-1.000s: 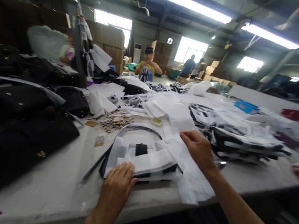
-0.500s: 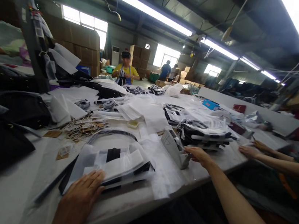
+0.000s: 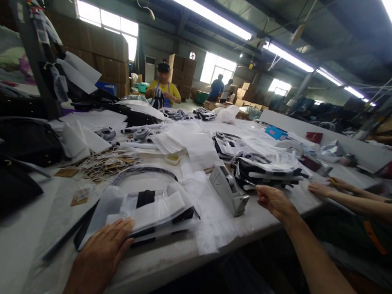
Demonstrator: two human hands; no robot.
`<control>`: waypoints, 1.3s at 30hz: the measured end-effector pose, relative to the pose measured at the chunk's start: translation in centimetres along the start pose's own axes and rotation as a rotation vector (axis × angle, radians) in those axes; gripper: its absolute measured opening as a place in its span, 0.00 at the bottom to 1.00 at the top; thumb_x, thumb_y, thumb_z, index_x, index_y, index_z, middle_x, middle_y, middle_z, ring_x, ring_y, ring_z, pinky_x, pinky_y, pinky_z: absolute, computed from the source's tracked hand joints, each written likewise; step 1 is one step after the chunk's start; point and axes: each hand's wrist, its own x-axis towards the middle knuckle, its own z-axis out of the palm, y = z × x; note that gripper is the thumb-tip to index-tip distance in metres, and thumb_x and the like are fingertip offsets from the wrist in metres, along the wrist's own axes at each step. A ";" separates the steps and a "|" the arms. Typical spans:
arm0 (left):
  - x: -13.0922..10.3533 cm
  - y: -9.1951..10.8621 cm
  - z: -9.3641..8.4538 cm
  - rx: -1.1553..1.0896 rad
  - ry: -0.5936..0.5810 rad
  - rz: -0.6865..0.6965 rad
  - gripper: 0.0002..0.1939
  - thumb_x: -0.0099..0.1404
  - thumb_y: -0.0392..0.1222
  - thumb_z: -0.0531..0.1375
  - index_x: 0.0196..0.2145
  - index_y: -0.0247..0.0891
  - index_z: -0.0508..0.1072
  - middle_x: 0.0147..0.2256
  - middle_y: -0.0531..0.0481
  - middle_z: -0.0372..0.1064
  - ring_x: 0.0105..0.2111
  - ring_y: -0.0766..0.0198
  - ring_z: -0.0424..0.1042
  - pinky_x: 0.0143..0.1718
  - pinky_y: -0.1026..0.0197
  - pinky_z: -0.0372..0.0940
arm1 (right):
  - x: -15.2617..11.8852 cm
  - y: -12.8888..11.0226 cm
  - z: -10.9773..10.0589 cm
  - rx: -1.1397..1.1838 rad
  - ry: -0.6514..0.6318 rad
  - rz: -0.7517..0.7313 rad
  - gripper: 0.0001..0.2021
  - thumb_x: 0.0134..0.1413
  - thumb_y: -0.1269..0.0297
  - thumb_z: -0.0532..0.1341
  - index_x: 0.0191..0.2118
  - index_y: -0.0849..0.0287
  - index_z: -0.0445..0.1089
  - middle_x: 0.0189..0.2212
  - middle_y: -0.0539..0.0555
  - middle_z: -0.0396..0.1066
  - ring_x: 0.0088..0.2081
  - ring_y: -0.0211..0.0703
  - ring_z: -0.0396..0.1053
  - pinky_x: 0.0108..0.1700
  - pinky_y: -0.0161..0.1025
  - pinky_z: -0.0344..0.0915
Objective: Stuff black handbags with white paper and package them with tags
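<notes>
My left hand lies flat, fingers stretched, on the near left corner of a bag covered with white wrapping sheets. The bag's dark edges and a looped handle show around the wrapping. My right hand is closed in a pinch, just right of a grey tape dispenser and apart from it. Whatever sits between those fingertips is too small to make out. White translucent sheets spread between the bag and the dispenser.
Wrapped black bags are stacked behind my right hand. Tangled cords and loose white paper lie farther back. Black bags stand at left. A co-worker's hands rest at the right; a person in yellow sits across.
My right hand has drawn away from the tape dispenser to the right, its fingers now curled tighter. My left hand stays on the wrapped bag. The view has shifted slightly.
</notes>
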 end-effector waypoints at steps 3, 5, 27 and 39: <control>0.0 0.0 0.0 0.000 -0.007 0.000 0.17 0.74 0.46 0.48 0.51 0.38 0.71 0.47 0.45 0.76 0.45 0.56 0.76 0.47 0.54 0.66 | -1.7 1.5 -1.0 0.001 -0.033 0.117 0.13 0.42 0.62 0.71 0.23 0.58 0.66 0.17 0.47 0.64 0.17 0.33 0.60 0.24 0.37 0.68; 0.0 0.1 0.0 0.004 -0.005 0.008 0.18 0.74 0.45 0.48 0.51 0.36 0.71 0.48 0.43 0.76 0.45 0.55 0.76 0.48 0.54 0.66 | -2.6 2.6 -1.0 0.007 -0.050 0.179 0.12 0.43 0.65 0.71 0.23 0.58 0.65 0.18 0.47 0.64 0.17 0.32 0.60 0.25 0.36 0.68; -0.1 1.0 -0.1 -0.078 -0.026 -0.108 0.16 0.73 0.42 0.50 0.50 0.34 0.73 0.48 0.41 0.76 0.47 0.51 0.75 0.50 0.49 0.65 | -2.1 -5.2 -2.0 -0.835 -0.103 0.009 0.14 0.34 0.54 0.70 0.20 0.61 0.72 0.17 0.51 0.67 0.23 0.39 0.62 0.26 0.36 0.56; 0.2 2.5 -1.2 -0.182 -0.178 -0.305 0.16 0.66 0.35 0.60 0.52 0.36 0.71 0.51 0.45 0.74 0.53 0.53 0.71 0.55 0.49 0.65 | -16.5 -16.5 24.0 -1.029 -1.429 -0.309 0.11 0.47 0.56 0.69 0.30 0.60 0.75 0.23 0.46 0.70 0.25 0.33 0.61 0.26 0.30 0.55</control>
